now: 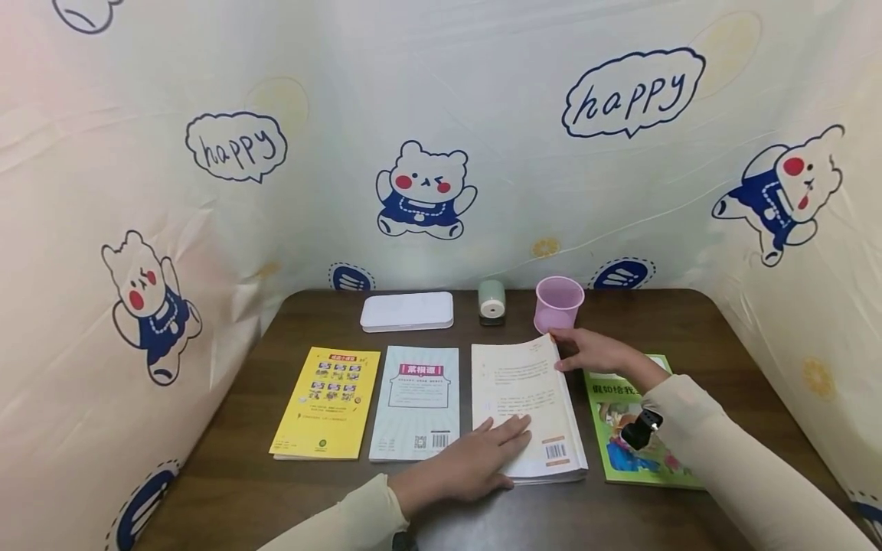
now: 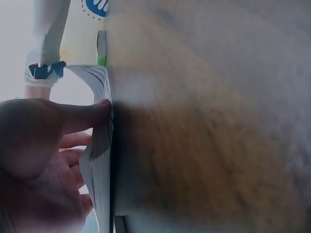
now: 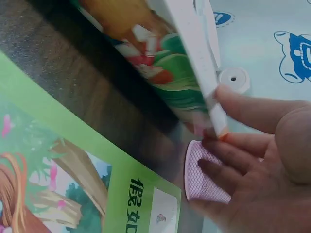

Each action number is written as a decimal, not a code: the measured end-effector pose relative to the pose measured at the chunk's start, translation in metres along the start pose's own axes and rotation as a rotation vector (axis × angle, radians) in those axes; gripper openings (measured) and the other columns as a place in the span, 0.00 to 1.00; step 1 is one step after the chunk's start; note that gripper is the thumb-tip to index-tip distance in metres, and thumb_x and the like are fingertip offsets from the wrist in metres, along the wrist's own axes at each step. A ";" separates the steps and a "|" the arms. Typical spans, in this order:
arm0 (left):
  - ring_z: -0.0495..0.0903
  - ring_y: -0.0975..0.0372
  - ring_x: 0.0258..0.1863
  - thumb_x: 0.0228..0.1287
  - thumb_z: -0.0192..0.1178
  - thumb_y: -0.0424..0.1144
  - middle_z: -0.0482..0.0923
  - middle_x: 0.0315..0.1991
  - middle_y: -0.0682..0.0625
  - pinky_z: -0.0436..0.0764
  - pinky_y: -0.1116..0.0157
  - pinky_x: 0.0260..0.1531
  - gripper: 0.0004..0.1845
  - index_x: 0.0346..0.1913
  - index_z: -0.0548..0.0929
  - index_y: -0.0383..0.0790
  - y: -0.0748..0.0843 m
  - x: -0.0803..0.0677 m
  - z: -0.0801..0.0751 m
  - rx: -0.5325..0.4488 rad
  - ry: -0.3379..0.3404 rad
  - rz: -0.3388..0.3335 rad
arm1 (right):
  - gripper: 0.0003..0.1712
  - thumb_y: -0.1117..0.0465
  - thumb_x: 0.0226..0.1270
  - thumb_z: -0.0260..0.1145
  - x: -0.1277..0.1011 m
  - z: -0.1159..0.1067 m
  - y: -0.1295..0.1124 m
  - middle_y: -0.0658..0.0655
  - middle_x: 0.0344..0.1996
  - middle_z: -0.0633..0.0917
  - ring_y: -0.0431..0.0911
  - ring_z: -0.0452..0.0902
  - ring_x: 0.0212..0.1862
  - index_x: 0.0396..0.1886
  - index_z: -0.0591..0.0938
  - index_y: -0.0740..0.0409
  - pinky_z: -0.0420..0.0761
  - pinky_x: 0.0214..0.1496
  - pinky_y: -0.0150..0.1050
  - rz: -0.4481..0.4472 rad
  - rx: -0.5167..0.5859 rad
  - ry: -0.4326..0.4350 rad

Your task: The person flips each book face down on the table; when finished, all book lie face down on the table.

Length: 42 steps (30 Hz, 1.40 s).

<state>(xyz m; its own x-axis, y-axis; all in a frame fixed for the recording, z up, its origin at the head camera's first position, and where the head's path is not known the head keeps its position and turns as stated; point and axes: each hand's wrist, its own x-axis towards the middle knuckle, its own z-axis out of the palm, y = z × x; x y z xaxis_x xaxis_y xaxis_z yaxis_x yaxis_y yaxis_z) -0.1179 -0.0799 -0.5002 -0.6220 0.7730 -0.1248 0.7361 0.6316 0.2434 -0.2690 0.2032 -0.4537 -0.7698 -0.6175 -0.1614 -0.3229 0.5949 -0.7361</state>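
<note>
We are viewing a dark brown wooden worktop (image 1: 689,321) walled on three sides by a cream cartoon-bear curtain (image 1: 427,115). Lying right of centre is a thick white paperback book (image 1: 524,383), back cover up, its barcode near the front edge. Our left hand (image 1: 475,459) is pressing flat on the book's lower left corner, fingers straight and spread; in the left wrist view the thumb (image 2: 82,114) is touching the page edges, where the top pages are bowing upward. Our right hand (image 1: 596,352) is reaching to the book's far right corner, and in the right wrist view its thumb and fingers (image 3: 243,109) are pinching the lifted cover edge.

A green illustrated picture book (image 1: 637,444) is lying just right of the white book, partly under the right sleeve. To the left, a pale blue paperback (image 1: 416,402) and a yellow paperback (image 1: 327,402) are lying side by side, each slightly apart from its neighbour.

Along the back edge, a pink plastic mesh cup (image 1: 558,302) is standing upright just beyond the right hand; its inside is not showing any contents from this angle. Beside it are standing a small pale green rounded device (image 1: 492,301) and a flat white rectangular case (image 1: 407,311), lid closed.
</note>
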 end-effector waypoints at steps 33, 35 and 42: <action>0.47 0.57 0.83 0.74 0.62 0.47 0.44 0.85 0.48 0.53 0.51 0.80 0.40 0.82 0.57 0.42 -0.004 -0.007 -0.004 -0.070 -0.006 -0.017 | 0.41 0.62 0.65 0.75 0.003 0.033 0.022 0.78 0.70 0.70 0.72 0.64 0.72 0.73 0.69 0.72 0.67 0.71 0.67 0.107 -0.197 0.171; 0.47 0.58 0.83 0.74 0.62 0.47 0.44 0.85 0.49 0.53 0.51 0.80 0.40 0.82 0.58 0.43 -0.004 -0.007 -0.005 -0.077 -0.009 -0.025 | 0.40 0.62 0.66 0.74 0.004 0.035 0.022 0.77 0.70 0.70 0.72 0.64 0.72 0.73 0.69 0.72 0.67 0.72 0.67 0.105 -0.202 0.179; 0.46 0.59 0.83 0.74 0.63 0.47 0.44 0.85 0.50 0.53 0.52 0.80 0.40 0.82 0.58 0.43 -0.004 -0.006 -0.005 -0.092 -0.013 -0.028 | 0.39 0.63 0.68 0.73 0.002 0.036 0.021 0.77 0.70 0.70 0.72 0.63 0.73 0.74 0.69 0.71 0.65 0.73 0.67 0.116 -0.200 0.184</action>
<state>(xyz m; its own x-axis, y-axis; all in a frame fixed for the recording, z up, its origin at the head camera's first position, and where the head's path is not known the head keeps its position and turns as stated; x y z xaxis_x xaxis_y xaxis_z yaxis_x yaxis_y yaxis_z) -0.1181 -0.0875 -0.4959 -0.6383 0.7560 -0.1454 0.6902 0.6456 0.3268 -0.2574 0.1956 -0.4933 -0.8890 -0.4466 -0.1010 -0.3151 0.7567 -0.5729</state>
